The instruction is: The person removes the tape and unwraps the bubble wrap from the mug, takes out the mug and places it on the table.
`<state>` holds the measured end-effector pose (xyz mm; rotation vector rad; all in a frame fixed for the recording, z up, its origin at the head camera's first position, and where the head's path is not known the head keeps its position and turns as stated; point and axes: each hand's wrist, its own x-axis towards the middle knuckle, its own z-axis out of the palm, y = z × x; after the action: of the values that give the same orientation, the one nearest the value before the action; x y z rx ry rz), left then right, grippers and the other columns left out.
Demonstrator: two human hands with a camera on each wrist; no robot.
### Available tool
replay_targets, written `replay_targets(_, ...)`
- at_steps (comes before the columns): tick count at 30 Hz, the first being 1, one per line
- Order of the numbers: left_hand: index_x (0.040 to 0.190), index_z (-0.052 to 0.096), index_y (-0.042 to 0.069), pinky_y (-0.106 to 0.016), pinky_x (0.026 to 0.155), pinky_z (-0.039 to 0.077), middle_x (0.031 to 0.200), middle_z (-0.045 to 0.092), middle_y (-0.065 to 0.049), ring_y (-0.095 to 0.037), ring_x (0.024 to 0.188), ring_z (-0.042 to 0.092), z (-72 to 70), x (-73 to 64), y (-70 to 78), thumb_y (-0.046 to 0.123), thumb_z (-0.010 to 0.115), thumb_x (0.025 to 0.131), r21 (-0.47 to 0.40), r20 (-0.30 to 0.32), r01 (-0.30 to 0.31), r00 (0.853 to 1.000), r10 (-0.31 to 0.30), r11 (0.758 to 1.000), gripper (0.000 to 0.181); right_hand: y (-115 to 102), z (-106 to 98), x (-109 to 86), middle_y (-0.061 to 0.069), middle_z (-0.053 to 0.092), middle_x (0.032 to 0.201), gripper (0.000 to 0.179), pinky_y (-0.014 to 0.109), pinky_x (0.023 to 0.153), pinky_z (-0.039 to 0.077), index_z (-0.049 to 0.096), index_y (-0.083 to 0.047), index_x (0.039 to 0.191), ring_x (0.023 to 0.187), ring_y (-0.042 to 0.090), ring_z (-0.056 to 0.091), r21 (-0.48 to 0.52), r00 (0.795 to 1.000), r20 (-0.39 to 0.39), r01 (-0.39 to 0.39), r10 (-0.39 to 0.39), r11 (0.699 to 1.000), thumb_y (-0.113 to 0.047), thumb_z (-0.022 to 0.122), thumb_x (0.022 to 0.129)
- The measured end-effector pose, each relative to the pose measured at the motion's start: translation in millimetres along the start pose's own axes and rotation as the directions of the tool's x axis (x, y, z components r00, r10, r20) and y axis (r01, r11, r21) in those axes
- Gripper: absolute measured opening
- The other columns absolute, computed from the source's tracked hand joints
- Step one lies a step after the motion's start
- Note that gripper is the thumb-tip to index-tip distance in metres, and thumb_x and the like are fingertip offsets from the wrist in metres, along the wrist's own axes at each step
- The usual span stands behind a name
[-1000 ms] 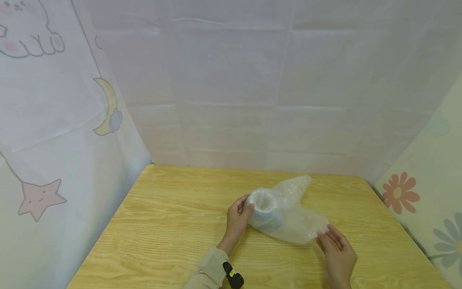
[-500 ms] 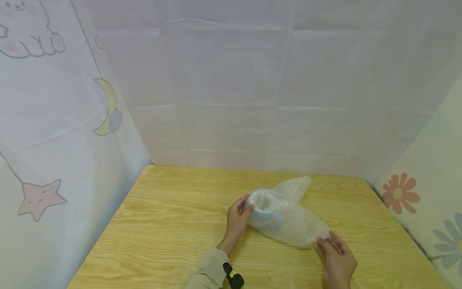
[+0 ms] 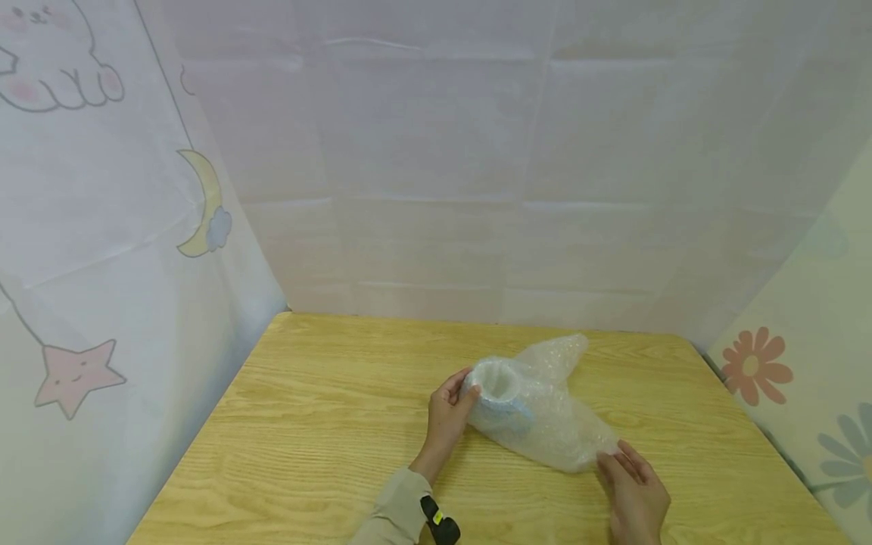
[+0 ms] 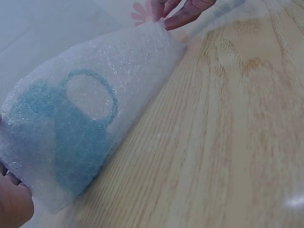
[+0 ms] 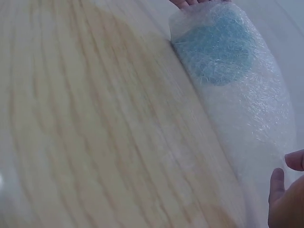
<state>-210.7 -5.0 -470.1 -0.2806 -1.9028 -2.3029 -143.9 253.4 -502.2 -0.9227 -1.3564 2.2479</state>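
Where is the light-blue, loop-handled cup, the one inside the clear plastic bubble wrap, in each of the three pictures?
Head: the light-blue, loop-handled cup is right of centre, in the lower half.
Left wrist: the cup is at lower left, its handle on its upper right.
Right wrist: the cup is at upper right, handle not visible.
Shared landmark: the clear plastic bubble wrap around it.

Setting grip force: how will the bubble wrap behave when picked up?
Likely floppy: the bubble wrap flares into two crumpled loose ends. Probably light by itself: thin film, the blue mug showing through. Lifted by the end the right hand pinches, it may sag: the mug sits away from that end.
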Motion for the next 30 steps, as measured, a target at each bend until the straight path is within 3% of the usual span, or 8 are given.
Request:
replay_targets(5, 0.13, 0.052, -0.013, -0.025, 0.097, 0.043, 0.131, 0.053, -0.028, -0.038, 0.124, 0.049, 0.2, 1.2, -1.1, 0.001, 0.06, 0.095, -0.003, 0.0, 0.011, 1.0, -0.011, 1.0, 0.039, -1.8, 1.5, -0.6, -0.002, 0.055, 0.09, 0.035, 0.019, 0.076, 0.053, 0.073, -0.015, 0.101, 0.079, 0.005, 0.058, -0.008, 1.0, 0.004, 0.025, -0.025, 1.0, 0.01, 0.075, 0.077)
replay_targets(13, 0.125, 0.057, -0.012, -0.028, 0.095, 0.046, 0.126, 0.058, -0.025, -0.035, 0.119, 0.054, -2.9, 6.0, -3.1, 0.004, 0.063, 0.093, 0.023, 0.003, -0.022, 1.0, 0.022, 0.999, 0.036, -1.8, 2.3, 2.6, -0.001, 0.051, 0.097, 0.037, 0.014, 0.073, 0.051, 0.072, -0.013, 0.111, 0.082, 0.004, 0.056, -0.077, 0.995, 0.008, 0.097, -0.096, 0.992, 0.006, 0.076, 0.079)
replay_targets(21, 0.126, 0.057, -0.01, -0.037, 0.099, 0.044, 0.127, 0.058, -0.023, -0.035, 0.12, 0.053, -11.8, 14.1, -9.5, 0.006, 0.065, 0.093, 0.117, 0.065, 0.0, 0.998, -0.007, 0.993, 0.038, -5.9, 2.1, -0.9, -0.002, 0.051, 0.101, 0.047, 0.011, 0.073, 0.05, 0.064, -0.008, 0.125, 0.087, 0.004, 0.054, -0.142, 0.991, 0.023, 0.134, -0.132, 0.981, 0.001, 0.076, 0.081)
replay_targets(25, 0.125, 0.058, -0.008, -0.041, 0.102, 0.04, 0.128, 0.058, -0.019, -0.034, 0.122, 0.053, -16.2, 20.0, -18.5, 0.009, 0.066, 0.093, 0.19, 0.092, -0.021, 0.996, 0.004, 0.982, 0.037, -10.5, 2.4, -2.0, -0.001, 0.048, 0.106, 0.049, 0.01, 0.073, 0.048, 0.059, -0.009, 0.13, 0.09, 0.005, 0.052, -0.184, 0.992, 0.025, 0.126, -0.124, 0.975, -0.005, 0.075, 0.084)
replay_targets(30, 0.121, 0.063, -0.005, -0.04, 0.1, 0.042, 0.124, 0.062, -0.015, -0.03, 0.12, 0.055, -21.7, 23.0, -12.7, 0.015, 0.066, 0.094, 0.265, 0.123, -0.074, 0.991, 0.043, 0.961, 0.034, -17.5, 5.2, -5.5, -0.001, 0.048, 0.109, 0.049, 0.009, 0.074, 0.048, 0.058, -0.01, 0.131, 0.094, 0.005, 0.053, -0.177, 0.99, 0.036, 0.138, -0.134, 0.974, -0.009, 0.075, 0.085)
